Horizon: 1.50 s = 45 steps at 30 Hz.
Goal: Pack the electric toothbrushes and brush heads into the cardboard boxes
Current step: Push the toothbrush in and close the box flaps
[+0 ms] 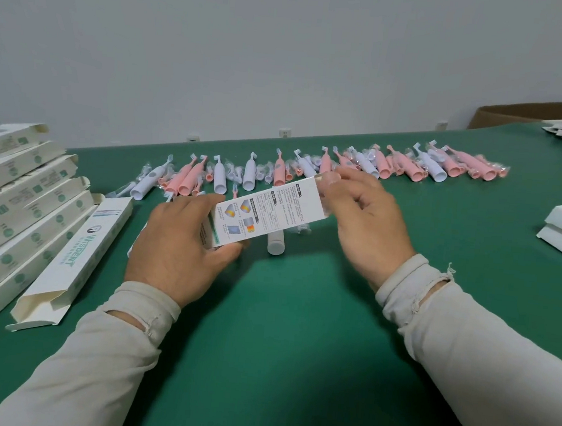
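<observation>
Head view: left hand (182, 252) grips, right hand (366, 216) pinches white printed cardboard box (269, 212) by ends. Judged light, thin-walled, crushable; hold edges, not panels.

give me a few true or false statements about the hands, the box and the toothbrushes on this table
1. Both hands hold one box. True: the left hand grips its near end, the right hand pinches its far end.
2. The table is red. False: it is green.
3. The toothbrushes lie in a row beyond the hands. True.
4. All toothbrushes are pink. False: some are white.
5. The stack of boxes is at the right hand's side. False: it lies left.
</observation>
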Each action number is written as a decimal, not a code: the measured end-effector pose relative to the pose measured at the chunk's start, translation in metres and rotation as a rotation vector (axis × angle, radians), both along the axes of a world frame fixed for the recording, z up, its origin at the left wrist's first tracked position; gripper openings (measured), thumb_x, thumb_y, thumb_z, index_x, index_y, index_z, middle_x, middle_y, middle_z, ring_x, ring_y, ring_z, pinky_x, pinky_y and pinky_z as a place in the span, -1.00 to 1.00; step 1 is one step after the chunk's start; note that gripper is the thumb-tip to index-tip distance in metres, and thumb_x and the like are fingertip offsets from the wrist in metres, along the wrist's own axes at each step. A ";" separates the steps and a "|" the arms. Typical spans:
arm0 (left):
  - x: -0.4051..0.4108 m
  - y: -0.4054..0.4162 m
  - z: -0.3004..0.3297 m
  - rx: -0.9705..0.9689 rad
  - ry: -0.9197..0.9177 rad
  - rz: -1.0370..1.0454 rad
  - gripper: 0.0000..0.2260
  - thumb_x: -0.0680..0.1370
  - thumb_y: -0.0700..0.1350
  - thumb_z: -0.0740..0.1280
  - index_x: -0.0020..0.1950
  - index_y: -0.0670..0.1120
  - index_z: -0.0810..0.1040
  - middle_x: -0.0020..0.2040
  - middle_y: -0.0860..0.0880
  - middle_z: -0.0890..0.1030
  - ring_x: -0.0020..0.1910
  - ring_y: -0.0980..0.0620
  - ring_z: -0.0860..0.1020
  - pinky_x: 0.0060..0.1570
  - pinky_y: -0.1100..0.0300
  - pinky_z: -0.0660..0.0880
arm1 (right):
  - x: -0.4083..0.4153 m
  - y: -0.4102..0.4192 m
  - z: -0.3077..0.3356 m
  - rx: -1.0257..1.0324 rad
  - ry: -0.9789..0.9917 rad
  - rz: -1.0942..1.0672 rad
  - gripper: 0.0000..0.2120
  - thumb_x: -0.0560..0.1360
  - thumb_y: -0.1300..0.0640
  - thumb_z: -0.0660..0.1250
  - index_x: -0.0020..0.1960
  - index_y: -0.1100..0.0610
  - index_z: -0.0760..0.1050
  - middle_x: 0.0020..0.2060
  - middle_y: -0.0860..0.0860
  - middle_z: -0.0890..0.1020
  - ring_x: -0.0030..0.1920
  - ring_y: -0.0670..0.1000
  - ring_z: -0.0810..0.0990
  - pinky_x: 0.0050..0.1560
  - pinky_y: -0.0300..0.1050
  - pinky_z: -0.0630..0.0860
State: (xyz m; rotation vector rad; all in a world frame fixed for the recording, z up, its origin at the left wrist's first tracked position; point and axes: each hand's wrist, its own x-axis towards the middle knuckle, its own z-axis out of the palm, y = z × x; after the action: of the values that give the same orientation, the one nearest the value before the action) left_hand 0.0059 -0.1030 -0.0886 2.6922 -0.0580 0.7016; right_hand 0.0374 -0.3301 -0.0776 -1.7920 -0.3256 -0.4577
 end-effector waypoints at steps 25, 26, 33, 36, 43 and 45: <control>0.001 0.003 -0.001 -0.040 -0.018 -0.004 -0.46 0.37 0.16 0.51 0.32 0.10 0.51 0.16 0.05 0.59 0.13 -0.08 0.49 0.12 -0.08 0.50 | 0.006 -0.024 -0.003 -0.298 -0.190 0.111 -0.73 0.59 0.20 0.31 0.16 -0.12 0.58 0.02 -0.14 0.60 -0.06 -0.17 0.55 -0.04 -0.37 0.44; 0.001 0.003 -0.001 -0.039 -0.019 -0.006 -0.47 0.37 0.16 0.51 0.31 0.11 0.51 0.16 0.05 0.59 0.13 -0.07 0.49 0.12 -0.07 0.49 | 0.006 -0.024 -0.002 -0.260 -0.178 0.101 -0.72 0.57 0.19 0.33 0.14 -0.18 0.51 0.02 -0.23 0.57 -0.14 -0.20 0.54 -0.11 -0.39 0.43; 0.001 0.002 -0.002 -0.053 -0.017 -0.019 -0.48 0.38 0.17 0.50 0.31 0.11 0.52 0.16 0.06 0.60 0.13 -0.06 0.48 0.13 -0.07 0.48 | 0.007 -0.027 -0.003 -0.306 -0.174 0.080 -0.68 0.58 0.17 0.34 0.31 -0.04 0.57 0.16 -0.14 0.52 0.12 -0.29 0.47 0.12 -0.51 0.34; 0.000 0.002 -0.002 -0.066 -0.025 -0.021 -0.49 0.39 0.17 0.50 0.30 0.11 0.52 0.14 0.07 0.59 0.12 -0.05 0.48 0.12 -0.08 0.48 | 0.005 -0.022 -0.004 -0.212 -0.130 0.108 -0.69 0.59 0.20 0.33 0.30 -0.04 0.57 0.17 -0.17 0.50 0.09 -0.37 0.47 0.14 -0.54 0.31; 0.000 0.001 -0.005 -0.117 -0.048 -0.031 -0.50 0.39 0.14 0.52 0.30 0.12 0.52 0.08 0.12 0.57 0.08 -0.02 0.47 0.10 -0.05 0.49 | 0.000 -0.004 -0.007 0.165 0.020 0.270 -0.64 0.63 0.30 0.25 0.16 -0.14 0.59 0.13 -0.24 0.64 0.14 -0.20 0.58 0.12 -0.17 0.56; 0.000 0.001 -0.005 -0.124 -0.054 -0.029 -0.49 0.38 0.13 0.53 0.29 0.12 0.52 0.08 0.11 0.58 0.08 -0.02 0.48 0.10 -0.04 0.48 | 0.001 -0.004 -0.007 0.195 0.031 0.258 -0.65 0.62 0.30 0.27 0.12 -0.15 0.61 0.04 -0.32 0.67 0.09 -0.23 0.61 0.13 -0.17 0.58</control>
State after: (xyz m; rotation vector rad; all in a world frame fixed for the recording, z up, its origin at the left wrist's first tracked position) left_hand 0.0059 -0.1018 -0.0934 2.5498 -0.0652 0.7438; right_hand 0.0383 -0.3336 -0.0842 -1.5410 -0.4681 -0.2688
